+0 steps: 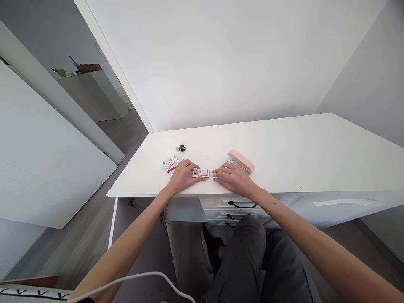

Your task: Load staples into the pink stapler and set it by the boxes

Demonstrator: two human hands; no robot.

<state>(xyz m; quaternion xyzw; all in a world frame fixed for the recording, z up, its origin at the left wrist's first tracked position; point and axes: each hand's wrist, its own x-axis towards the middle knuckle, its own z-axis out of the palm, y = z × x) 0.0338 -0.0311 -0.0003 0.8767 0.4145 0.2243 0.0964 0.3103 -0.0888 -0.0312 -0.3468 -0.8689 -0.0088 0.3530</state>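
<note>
A small red-and-white box [201, 173] lies on the white desk [284, 155] near its front edge. My left hand [183, 174] rests on the desk with its fingers curled against the box's left end, holding it. My right hand [232, 177] lies just right of the box, fingers pinched together on something thin and silvery at their tips, too small to name. A pink stapler [241, 160] sits just behind my right hand. Two more small red-and-white boxes [171, 163] lie to the left of my left hand.
A small dark metal object [181, 147] sits farther back on the desk. Below the desk front are drawers with black handles [241, 205]. My legs in dark trousers are under the desk. A white cable [142, 277] crosses the lower left. A doorway opens at left.
</note>
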